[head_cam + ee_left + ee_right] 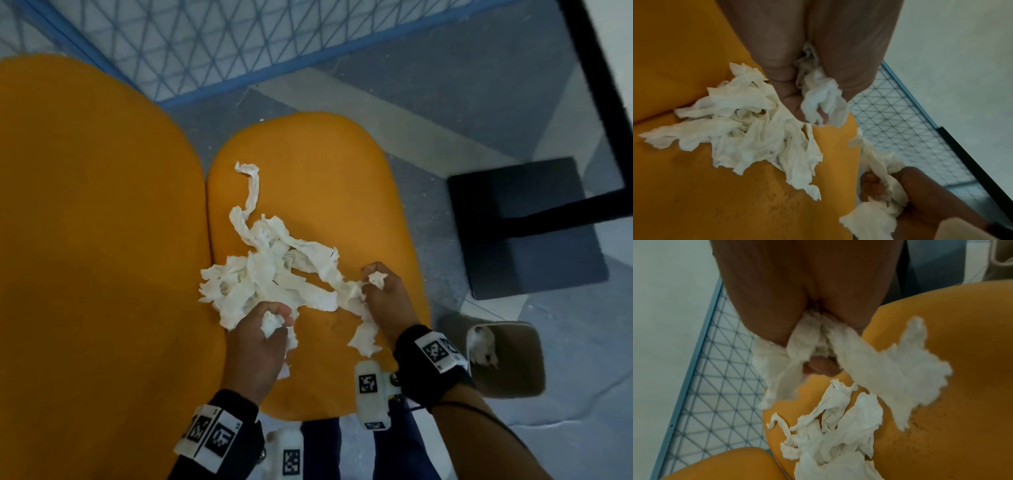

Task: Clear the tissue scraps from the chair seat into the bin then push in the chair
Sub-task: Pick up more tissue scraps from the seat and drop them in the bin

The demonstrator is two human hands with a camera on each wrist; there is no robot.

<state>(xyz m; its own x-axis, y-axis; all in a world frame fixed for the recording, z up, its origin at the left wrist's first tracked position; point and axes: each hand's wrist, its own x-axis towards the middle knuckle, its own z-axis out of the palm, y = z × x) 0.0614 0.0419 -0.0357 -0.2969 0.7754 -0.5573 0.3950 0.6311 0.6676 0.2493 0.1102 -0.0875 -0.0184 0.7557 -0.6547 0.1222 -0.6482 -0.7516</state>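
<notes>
Tissue scraps, torn, crinkled white strips, are lying tangled at the centre of the frame on the rounded orange chair seat. The left hand is curling tightly around a wad at the heap's lower edge, while the right hand is clenching another limp strip. Lower right, the beige bin is standing on the floor beside the seat, holding a crumpled white piece.

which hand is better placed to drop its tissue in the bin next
Right. The right hand already grips tissue scraps at the seat's right edge, and the bin stands on the floor just beyond that wrist. The left hand also grips scraps but sits farther from it.
</notes>
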